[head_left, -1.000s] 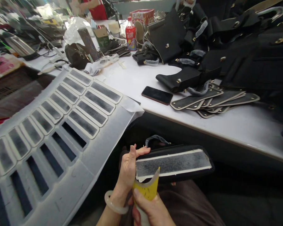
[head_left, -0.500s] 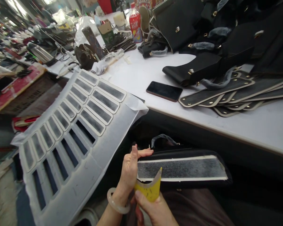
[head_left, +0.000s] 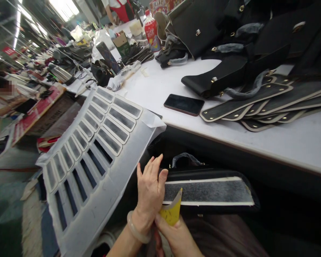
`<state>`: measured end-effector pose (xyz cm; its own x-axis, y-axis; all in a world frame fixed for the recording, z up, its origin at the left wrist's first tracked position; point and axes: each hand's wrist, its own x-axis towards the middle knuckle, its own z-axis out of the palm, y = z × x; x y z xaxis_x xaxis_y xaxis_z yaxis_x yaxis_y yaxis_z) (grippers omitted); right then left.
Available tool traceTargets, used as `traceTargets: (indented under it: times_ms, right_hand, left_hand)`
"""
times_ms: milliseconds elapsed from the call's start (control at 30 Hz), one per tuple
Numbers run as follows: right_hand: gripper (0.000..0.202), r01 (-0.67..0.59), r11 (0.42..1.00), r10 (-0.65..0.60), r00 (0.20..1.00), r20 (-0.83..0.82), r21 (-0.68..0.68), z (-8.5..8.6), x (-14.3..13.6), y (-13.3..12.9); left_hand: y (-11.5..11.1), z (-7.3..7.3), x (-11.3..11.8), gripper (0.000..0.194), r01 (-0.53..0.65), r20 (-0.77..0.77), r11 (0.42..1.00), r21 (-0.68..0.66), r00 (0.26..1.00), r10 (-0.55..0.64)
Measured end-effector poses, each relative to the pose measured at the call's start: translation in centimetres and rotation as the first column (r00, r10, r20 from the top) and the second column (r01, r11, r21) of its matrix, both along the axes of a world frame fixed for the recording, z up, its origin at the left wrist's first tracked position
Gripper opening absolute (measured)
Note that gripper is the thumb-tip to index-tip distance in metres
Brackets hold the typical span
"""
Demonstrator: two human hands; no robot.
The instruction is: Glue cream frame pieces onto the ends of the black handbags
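Note:
My left hand (head_left: 149, 185), with a pale bangle at its wrist, is open with fingers spread, at the left end of a black bag (head_left: 203, 174). The bag lies over my lap, and a long grey fuzzy strip with white edges (head_left: 211, 191) shows on its upward face. In my right hand (head_left: 173, 233) is a yellow scraper (head_left: 172, 213) with a curved, worn edge, gripped between thumb and fingers. Its pointed corner overlaps the strip in view; whether it touches cannot be told. My right fingers are partly hidden behind my left wrist.
A white sheet with rows of grey strips and dark slots (head_left: 117, 178) slopes at the left. On the white table (head_left: 149, 82) are a phone (head_left: 184, 104), a stack of black straps (head_left: 246, 110), black bags (head_left: 216, 73) and a red bottle (head_left: 151, 31). A person sits at far left.
My left hand has turned and lifted its fingers from the bag's end, spreading them. The scraper remains in my right hand. The view has shifted, showing more of the room at left.

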<state>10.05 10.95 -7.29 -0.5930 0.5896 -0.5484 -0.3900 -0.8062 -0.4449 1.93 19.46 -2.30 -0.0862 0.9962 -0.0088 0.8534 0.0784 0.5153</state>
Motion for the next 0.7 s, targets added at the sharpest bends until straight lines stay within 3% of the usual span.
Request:
traceTargets:
  times_ms: [67,133,200,233,300,367,433,500,533,600,700]
  right_hand:
    - [0.065,-0.007,1.000,0.007,1.000,0.017,0.001,-0.2,0.0,-0.2]
    - [0.066,-0.028,1.000,0.028,0.999,0.027,0.012,-0.2,0.1,-0.3]
    - [0.066,-0.043,0.999,0.043,0.999,0.015,0.019,0.1,0.5,-0.4]
    - [0.067,-0.049,0.999,0.048,0.999,0.016,0.021,0.3,0.8,-0.5]
    - [0.069,-0.075,0.996,0.073,0.997,0.038,0.047,0.9,1.7,-0.7]
    - [0.069,-0.099,0.990,0.090,0.992,0.092,0.096,1.7,3.0,-0.8]
    - [0.065,-0.072,0.990,0.053,0.987,0.155,0.122,3.0,5.0,-0.4]
    - [0.059,0.005,0.993,-0.031,0.977,0.213,0.121,4.9,7.6,0.7]
    - [0.057,0.044,0.990,-0.075,0.967,0.244,0.130,6.0,9.2,1.6]
    - [0.054,0.132,0.968,-0.201,0.915,0.350,0.212,7.8,12.7,4.0]
    - [0.074,0.161,0.919,-0.367,0.684,0.630,0.360,8.8,18.8,8.8]
  left_hand:
    - [0.1,0.0,0.2,0.046,0.034,-0.078,0.999,0.013,0.996,-0.033]
    - [0.4,-0.2,0.1,0.049,0.036,-0.039,0.999,0.012,0.999,-0.035]
    - [0.6,-0.4,-0.2,0.054,0.001,0.170,1.000,-0.012,0.985,0.001]
    - [0.6,-0.5,-0.4,0.056,-0.027,0.333,0.999,-0.031,0.942,0.036]
    - [0.4,-0.6,-0.9,0.060,-0.092,0.666,0.991,-0.096,0.734,0.133]
    - [-0.5,-0.7,-1.0,0.061,-0.162,0.864,0.971,-0.178,0.446,0.233]
    - [-1.9,-0.9,-0.8,0.057,-0.235,0.929,0.936,-0.260,0.205,0.310]
    - [-3.7,-1.2,-0.4,0.052,-0.306,0.939,0.902,-0.305,0.059,0.338]
    - [-4.7,-1.5,-0.3,0.049,-0.334,0.941,0.890,-0.309,0.026,0.337]
    - [-6.4,-2.1,-0.2,0.045,-0.355,0.950,0.893,-0.277,0.038,0.310]
    - [-8.0,-2.9,-0.5,0.045,-0.328,0.936,0.921,-0.212,0.204,0.288]
